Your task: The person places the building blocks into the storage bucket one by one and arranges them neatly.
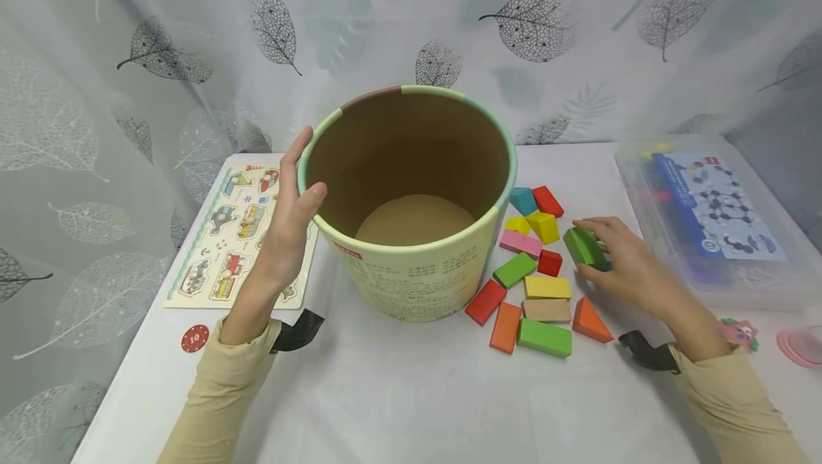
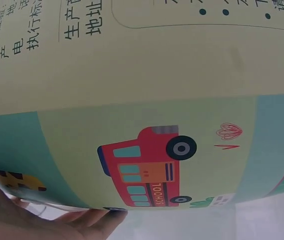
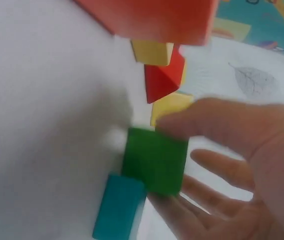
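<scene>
Pinching a green block (image 1: 581, 246) between thumb and fingers, the right hand (image 1: 626, 268) was over the white table (image 1: 411, 396), to the right of a loose group of coloured blocks. A teal block (image 3: 118, 207) lay right beside the green one; whether the latter was lifted, I couldn't tell. An orange triangular block (image 1: 591, 321) was nearer the person. The left hand (image 1: 282, 228) held the printed bucket (image 1: 411, 278) at its left rim, thumb hooked over the edge and fingers along the outer wall, where a red school bus picture (image 2: 144, 172) showed. The bucket stood upright between a puzzle board (image 1: 176, 294) and the blocks. A red poker chip (image 1: 195, 338) marked 10 lay near the left sleeve (image 1: 221, 392); a clear plastic box (image 1: 713, 285) sat beyond the right hand.
</scene>
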The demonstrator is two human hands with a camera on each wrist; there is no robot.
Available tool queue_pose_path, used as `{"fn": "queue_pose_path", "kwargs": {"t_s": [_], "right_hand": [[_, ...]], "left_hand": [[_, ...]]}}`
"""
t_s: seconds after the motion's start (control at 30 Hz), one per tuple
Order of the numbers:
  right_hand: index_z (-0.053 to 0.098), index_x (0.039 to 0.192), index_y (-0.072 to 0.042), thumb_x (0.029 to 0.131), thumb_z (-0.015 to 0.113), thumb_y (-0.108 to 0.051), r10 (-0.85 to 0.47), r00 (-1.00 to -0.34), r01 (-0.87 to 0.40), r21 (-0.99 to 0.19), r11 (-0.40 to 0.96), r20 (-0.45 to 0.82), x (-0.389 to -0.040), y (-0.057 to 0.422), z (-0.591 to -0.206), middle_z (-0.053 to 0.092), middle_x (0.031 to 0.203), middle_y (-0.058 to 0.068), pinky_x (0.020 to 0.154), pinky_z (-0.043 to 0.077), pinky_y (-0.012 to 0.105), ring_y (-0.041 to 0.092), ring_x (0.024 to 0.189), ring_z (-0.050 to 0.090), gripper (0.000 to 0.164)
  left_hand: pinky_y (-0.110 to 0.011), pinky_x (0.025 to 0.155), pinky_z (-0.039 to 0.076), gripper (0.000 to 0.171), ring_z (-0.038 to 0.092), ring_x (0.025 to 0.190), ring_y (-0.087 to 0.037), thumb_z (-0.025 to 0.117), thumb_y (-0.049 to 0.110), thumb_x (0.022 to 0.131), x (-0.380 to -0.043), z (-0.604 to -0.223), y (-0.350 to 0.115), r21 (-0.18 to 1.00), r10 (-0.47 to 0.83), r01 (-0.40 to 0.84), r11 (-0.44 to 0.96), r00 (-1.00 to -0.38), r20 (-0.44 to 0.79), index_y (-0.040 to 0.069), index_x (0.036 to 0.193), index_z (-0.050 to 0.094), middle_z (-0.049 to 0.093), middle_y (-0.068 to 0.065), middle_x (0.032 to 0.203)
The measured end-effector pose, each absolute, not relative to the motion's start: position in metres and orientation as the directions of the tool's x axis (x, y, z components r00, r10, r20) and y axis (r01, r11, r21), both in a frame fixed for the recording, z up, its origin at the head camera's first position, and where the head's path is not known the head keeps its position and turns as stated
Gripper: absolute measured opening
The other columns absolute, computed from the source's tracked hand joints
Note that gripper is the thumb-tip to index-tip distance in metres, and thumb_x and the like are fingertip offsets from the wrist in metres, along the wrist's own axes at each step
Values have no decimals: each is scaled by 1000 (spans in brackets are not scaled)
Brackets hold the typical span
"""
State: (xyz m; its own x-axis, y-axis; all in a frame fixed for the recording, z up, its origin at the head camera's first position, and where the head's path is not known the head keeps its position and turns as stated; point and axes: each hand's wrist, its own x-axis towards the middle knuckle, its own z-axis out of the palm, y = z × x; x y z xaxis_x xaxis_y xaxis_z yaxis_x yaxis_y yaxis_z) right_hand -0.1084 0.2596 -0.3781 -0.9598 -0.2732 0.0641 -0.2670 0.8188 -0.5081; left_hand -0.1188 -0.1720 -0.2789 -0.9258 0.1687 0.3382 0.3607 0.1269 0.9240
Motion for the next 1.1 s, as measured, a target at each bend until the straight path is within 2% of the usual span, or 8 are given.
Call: {"fn": "queue_pose_path", "kwargs": {"t_s": [0.3, 0.53, 0.6, 0.7, 0.77, 0.9, 0.97, 1.1], "right_hand": [[51, 133, 7, 79, 73, 0, -190, -977, -211, -516, 830, 93, -115, 266, -385, 56, 120, 31, 79, 52, 60, 42, 94, 58, 59], [58, 125, 8, 76, 73, 4, -157, -964, -247, -507, 826, 214, -115, 269, -369, 61, 112, 30, 76, 49, 51, 39, 92, 58, 52], [58, 126, 7, 76, 74, 3, -139, -958, -251, -493, 833, 252, -114, 269, -355, 61, 113, 29, 77, 50, 36, 40, 93, 58, 52], [58, 130, 1, 77, 74, 1, -96, -948, -240, -487, 840, 302, -111, 265, -325, 61, 117, 27, 72, 41, 10, 40, 93, 59, 55], [59, 131, -4, 78, 75, 1, -65, -932, -252, -506, 825, 357, -109, 261, -304, 62, 119, 19, 70, 31, 1, 25, 92, 60, 56], [63, 131, -15, 78, 75, 1, -1, -896, -318, -639, 700, 444, -106, 243, -260, 64, 113, -8, 74, 38, 2, 0, 89, 57, 56], [65, 129, -14, 77, 75, 5, -16, -867, -401, -678, 616, 499, -105, 230, -242, 64, 109, -14, 79, 43, 5, 0, 93, 59, 56], [65, 127, -7, 73, 75, 13, -130, -793, -564, -637, 526, 595, -109, 199, -215, 68, 114, -4, 89, 47, 11, 9, 101, 61, 58]], "left_hand": [[-45, 119, 3, 67, 11, 147, -5, 42, 33, 91, -121, -282, -170, 914, 166, 385, 123, -917, 364, 30, 154, 19, 19, 17, 157], [-47, 119, 4, 65, 13, 147, -6, 42, 37, 91, -122, -284, -171, 909, 160, 393, 137, -915, 372, 33, 153, 21, 20, 17, 157], [-47, 119, 4, 65, 14, 147, -7, 43, 38, 91, -122, -285, -171, 908, 157, 400, 124, -912, 380, 33, 153, 21, 21, 16, 157], [-48, 119, 5, 65, 17, 147, -11, 43, 38, 92, -122, -287, -171, 905, 156, 415, 99, -904, 397, 31, 153, 20, 23, 13, 157], [-48, 119, 6, 66, 19, 146, -14, 43, 38, 92, -122, -288, -172, 902, 161, 423, 81, -899, 407, 30, 153, 20, 25, 10, 157], [-49, 119, 7, 66, 19, 146, -14, 44, 41, 92, -123, -289, -171, 901, 171, 428, 71, -895, 412, 31, 153, 19, 25, 10, 157], [-48, 119, 7, 67, 18, 146, -13, 44, 43, 92, -123, -290, -171, 900, 173, 430, 74, -894, 413, 31, 153, 19, 24, 11, 157], [-49, 119, 9, 68, 22, 145, -15, 44, 43, 92, -124, -291, -170, 898, 167, 435, 68, -892, 420, 30, 153, 19, 26, 9, 156]]}}
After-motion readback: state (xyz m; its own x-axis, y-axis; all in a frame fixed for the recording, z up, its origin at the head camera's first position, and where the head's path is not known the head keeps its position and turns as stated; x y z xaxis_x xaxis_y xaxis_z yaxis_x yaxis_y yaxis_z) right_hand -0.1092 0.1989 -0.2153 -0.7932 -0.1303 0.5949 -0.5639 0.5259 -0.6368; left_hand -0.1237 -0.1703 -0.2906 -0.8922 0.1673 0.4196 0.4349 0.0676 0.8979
